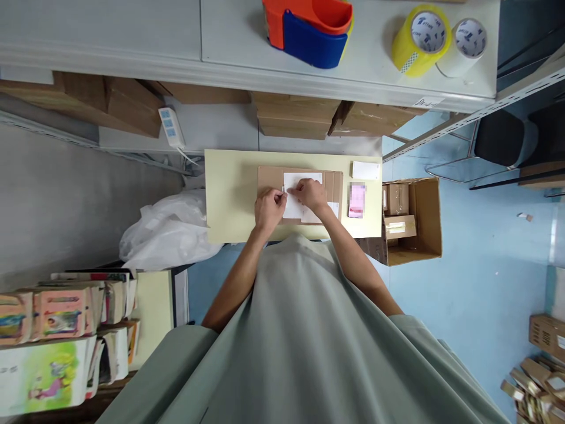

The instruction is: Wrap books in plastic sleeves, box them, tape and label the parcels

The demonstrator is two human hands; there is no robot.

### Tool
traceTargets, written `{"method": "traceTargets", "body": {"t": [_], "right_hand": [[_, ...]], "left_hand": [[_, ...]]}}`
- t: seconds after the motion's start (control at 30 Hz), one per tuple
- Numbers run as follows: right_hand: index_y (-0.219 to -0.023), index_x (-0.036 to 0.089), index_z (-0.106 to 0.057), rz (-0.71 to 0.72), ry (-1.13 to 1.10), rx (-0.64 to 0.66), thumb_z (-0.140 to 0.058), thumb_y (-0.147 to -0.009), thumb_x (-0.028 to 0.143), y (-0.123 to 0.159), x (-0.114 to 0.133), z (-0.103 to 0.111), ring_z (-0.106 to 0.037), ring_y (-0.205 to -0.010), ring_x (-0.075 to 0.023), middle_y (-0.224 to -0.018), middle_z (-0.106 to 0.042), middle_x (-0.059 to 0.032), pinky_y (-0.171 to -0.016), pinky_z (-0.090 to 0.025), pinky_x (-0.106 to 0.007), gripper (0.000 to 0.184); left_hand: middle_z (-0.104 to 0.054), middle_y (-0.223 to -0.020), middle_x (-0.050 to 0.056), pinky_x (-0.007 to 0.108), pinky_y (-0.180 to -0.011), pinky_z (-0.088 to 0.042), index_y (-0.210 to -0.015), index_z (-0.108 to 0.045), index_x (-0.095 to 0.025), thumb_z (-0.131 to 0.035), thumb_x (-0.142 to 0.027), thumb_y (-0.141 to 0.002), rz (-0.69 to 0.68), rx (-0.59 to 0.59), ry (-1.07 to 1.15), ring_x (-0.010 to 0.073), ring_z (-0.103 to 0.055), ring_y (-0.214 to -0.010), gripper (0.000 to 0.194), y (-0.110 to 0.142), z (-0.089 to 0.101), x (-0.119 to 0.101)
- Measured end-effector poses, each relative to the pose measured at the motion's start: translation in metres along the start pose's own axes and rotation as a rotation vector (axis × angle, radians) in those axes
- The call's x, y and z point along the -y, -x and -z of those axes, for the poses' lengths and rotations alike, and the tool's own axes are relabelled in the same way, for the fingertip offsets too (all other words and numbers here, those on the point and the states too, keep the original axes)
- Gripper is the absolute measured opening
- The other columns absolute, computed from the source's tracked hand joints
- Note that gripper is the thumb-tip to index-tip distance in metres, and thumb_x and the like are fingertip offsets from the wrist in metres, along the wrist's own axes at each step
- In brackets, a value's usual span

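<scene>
A flat brown cardboard piece [333, 184] lies on a small pale yellow table [229, 194]. On it sits a white paper label [304, 178]. My left hand [269, 207] is closed in a pinch at the label's left edge. My right hand [311, 193] rests curled on top of the label, fingers pressed together near the left hand. What exactly the fingertips pinch is too small to make out, though both hands meet at the label.
A white card [365, 170] and a pink item [356, 200] lie at the table's right. An open carton [412, 221] stands on the blue floor. A tape dispenser [309, 26] and tape rolls [421, 38] sit on the shelf. A white bag [170, 232] and book stacks [66, 330] are left.
</scene>
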State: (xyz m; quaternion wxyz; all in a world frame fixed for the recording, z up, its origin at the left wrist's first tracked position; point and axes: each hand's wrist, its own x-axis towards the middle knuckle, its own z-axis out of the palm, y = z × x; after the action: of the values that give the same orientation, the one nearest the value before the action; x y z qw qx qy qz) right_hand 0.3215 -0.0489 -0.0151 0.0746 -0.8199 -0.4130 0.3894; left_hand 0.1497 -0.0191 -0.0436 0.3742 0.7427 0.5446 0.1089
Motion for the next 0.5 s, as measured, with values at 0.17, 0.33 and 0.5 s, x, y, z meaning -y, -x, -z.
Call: {"method": "traceTargets", "body": {"t": [0.17, 0.33, 0.5], "right_hand": [[-0.072, 0.024, -0.072, -0.052, -0.03, 0.007, -0.069, -0.106, 0.071, -0.01, 0.012, 0.004, -0.079, -0.083, -0.0249, -0.07, -0.079, -0.0062, -0.091, -0.06, -0.036, 0.058], [-0.082, 0.022, -0.077, -0.021, 0.034, 0.002, -0.071, -0.106, 0.068, -0.007, 0.015, 0.004, -0.08, -0.098, -0.0292, -0.078, -0.082, -0.011, -0.098, -0.061, -0.04, 0.052], [-0.1, 0.022, -0.08, 0.055, 0.116, 0.071, -0.08, -0.103, 0.056, 0.007, 0.011, -0.004, -0.079, -0.112, -0.029, -0.101, -0.086, -0.0121, -0.101, -0.06, -0.039, 0.035]], "left_hand": [[-0.085, -0.093, 0.007, 0.04, -0.09, -0.057, -0.084, -0.074, -0.025, -0.078, -0.029, -0.097, 0.079, 0.068, -0.008, 0.0274, -0.079, -0.091, 0.015, 0.003, 0.009, 0.005], [-0.082, -0.086, 0.003, 0.038, -0.085, -0.058, -0.088, -0.076, -0.026, -0.087, -0.025, -0.084, 0.131, 0.117, 0.083, 0.0251, -0.078, -0.085, 0.013, 0.009, 0.015, 0.011], [-0.079, -0.079, 0.0, 0.037, -0.083, -0.057, -0.091, -0.076, -0.026, -0.089, -0.022, -0.075, 0.201, 0.134, 0.093, 0.0234, -0.075, -0.082, 0.021, 0.002, 0.017, 0.012]]}}
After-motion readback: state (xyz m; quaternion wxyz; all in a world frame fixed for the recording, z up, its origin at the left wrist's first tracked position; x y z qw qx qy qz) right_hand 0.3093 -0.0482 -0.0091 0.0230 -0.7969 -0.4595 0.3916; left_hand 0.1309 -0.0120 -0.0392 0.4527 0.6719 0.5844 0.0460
